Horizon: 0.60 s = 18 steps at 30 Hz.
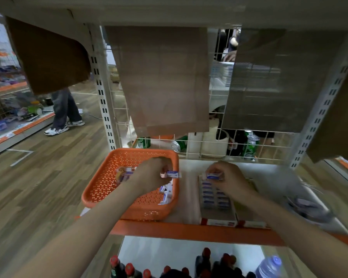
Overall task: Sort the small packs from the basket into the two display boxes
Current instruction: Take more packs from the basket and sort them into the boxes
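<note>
Orange basket [92,197] sits on the shelf [189,231], with two display boxes just beside it to the right. Nearer box [219,221] shows rows of blue-and-white packs. Second box [251,224] is mostly hidden by the right arm, contents unclear. Left hand [151,175], over the basket, pinches one pack [172,174]. Right hand [227,177] pinches another pack [214,176] above the nearer box's far end. A handful of loose packs [166,194] remain in the basket. Sorting looks well along, not finished.
</note>
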Available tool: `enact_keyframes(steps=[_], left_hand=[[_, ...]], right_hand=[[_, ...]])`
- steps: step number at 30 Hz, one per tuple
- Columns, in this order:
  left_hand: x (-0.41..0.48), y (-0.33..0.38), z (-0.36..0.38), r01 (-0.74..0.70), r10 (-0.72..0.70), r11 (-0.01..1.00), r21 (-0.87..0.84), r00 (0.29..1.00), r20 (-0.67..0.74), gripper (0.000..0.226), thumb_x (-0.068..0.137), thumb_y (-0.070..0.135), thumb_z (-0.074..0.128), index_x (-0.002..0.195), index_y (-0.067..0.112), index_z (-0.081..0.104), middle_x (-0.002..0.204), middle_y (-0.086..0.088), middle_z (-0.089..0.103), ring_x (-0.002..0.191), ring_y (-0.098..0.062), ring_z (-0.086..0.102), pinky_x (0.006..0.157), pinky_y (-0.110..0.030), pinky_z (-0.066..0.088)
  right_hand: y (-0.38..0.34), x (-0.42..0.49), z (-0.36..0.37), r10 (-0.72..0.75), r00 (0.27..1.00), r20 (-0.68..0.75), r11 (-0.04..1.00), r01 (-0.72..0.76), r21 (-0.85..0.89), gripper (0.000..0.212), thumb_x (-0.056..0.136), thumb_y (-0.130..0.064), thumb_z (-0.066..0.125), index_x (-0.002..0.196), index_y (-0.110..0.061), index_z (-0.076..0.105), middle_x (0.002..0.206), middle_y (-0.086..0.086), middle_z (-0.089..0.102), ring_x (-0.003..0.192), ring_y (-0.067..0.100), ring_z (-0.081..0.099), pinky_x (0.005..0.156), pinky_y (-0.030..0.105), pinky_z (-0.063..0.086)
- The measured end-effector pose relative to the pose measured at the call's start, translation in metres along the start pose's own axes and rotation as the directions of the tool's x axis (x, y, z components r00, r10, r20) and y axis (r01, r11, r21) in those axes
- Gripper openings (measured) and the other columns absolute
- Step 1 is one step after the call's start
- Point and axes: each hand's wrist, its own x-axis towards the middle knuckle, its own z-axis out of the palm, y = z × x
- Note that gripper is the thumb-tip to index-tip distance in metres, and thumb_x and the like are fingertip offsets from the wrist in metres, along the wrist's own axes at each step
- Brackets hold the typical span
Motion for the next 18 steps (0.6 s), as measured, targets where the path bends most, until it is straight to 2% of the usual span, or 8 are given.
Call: enact_keyframes(steps=[4,9,11,13,15,17,18], left_hand=[[0.013,0.031,0.015,-0.051,0.051,0.999,0.007,0.998,0.047,0.018,0.081,0.022,0.065,0.098,0.017,0.062,0.100,0.000,0.065,0.094,-0.021,0.060,0.075,-0.031,0.049],[0.022,0.052,0.034,-0.094,0.092,0.995,0.031,0.994,0.060,0.019,0.084,0.025,0.063,0.101,0.018,0.060,0.106,0.003,0.062,0.097,-0.016,0.058,0.064,-0.022,0.036],[0.024,0.053,0.037,-0.092,0.090,0.995,0.037,0.994,0.059,0.018,0.085,0.026,0.062,0.101,0.019,0.060,0.105,0.005,0.061,0.096,-0.013,0.057,0.056,-0.020,0.031],[0.025,0.051,0.038,-0.085,0.083,0.995,0.044,0.995,0.059,0.017,0.085,0.025,0.062,0.101,0.019,0.060,0.104,0.005,0.061,0.094,-0.013,0.056,0.057,-0.022,0.031],[0.025,0.048,0.040,-0.082,0.079,0.996,0.036,0.995,0.065,0.016,0.084,0.024,0.063,0.099,0.019,0.060,0.102,0.005,0.061,0.094,-0.013,0.056,0.061,-0.023,0.032],[0.026,0.046,0.041,-0.080,0.078,0.996,0.027,0.994,0.072,0.016,0.084,0.023,0.064,0.098,0.018,0.060,0.101,0.005,0.061,0.093,-0.013,0.056,0.058,-0.023,0.033],[0.026,0.045,0.041,-0.082,0.080,0.996,0.024,0.994,0.075,0.016,0.083,0.023,0.064,0.098,0.018,0.060,0.100,0.004,0.061,0.093,-0.013,0.056,0.057,-0.019,0.032]], right_hand=[[0.030,-0.023,-0.012,0.063,0.997,0.052,0.995,-0.059,-0.087,0.020,0.080,-0.003,0.070,0.092,-0.018,0.067,0.103,-0.003,0.062,0.098,0.012,0.059,0.089,0.029,0.051],[0.053,-0.032,-0.006,0.098,0.987,0.126,0.982,-0.075,-0.176,0.022,0.079,-0.013,0.074,0.095,-0.027,0.069,0.108,-0.010,0.064,0.103,0.009,0.060,0.089,0.023,0.050],[0.054,-0.034,-0.001,0.105,0.981,0.162,0.978,-0.072,-0.195,0.023,0.080,-0.017,0.073,0.100,-0.027,0.068,0.108,-0.012,0.063,0.101,0.006,0.058,0.087,0.017,0.047],[0.046,-0.039,0.002,0.102,0.974,0.201,0.978,-0.061,-0.200,0.022,0.082,-0.022,0.071,0.102,-0.030,0.064,0.110,-0.014,0.062,0.099,0.002,0.055,0.084,0.010,0.043],[0.043,-0.041,0.009,0.056,0.968,0.244,0.981,-0.008,-0.192,0.022,0.087,-0.023,0.066,0.107,-0.029,0.063,0.115,-0.015,0.060,0.099,-0.003,0.049,0.074,-0.007,0.032],[0.035,-0.043,0.015,0.015,0.957,0.290,0.976,0.048,-0.210,0.023,0.092,-0.021,0.060,0.114,-0.021,0.063,0.120,-0.011,0.057,0.108,0.002,0.048,0.068,-0.014,0.021],[0.033,-0.043,0.020,0.009,0.947,0.321,0.973,0.066,-0.220,0.023,0.093,-0.019,0.058,0.115,-0.017,0.064,0.122,-0.009,0.057,0.114,0.006,0.050,0.073,-0.012,0.024]])
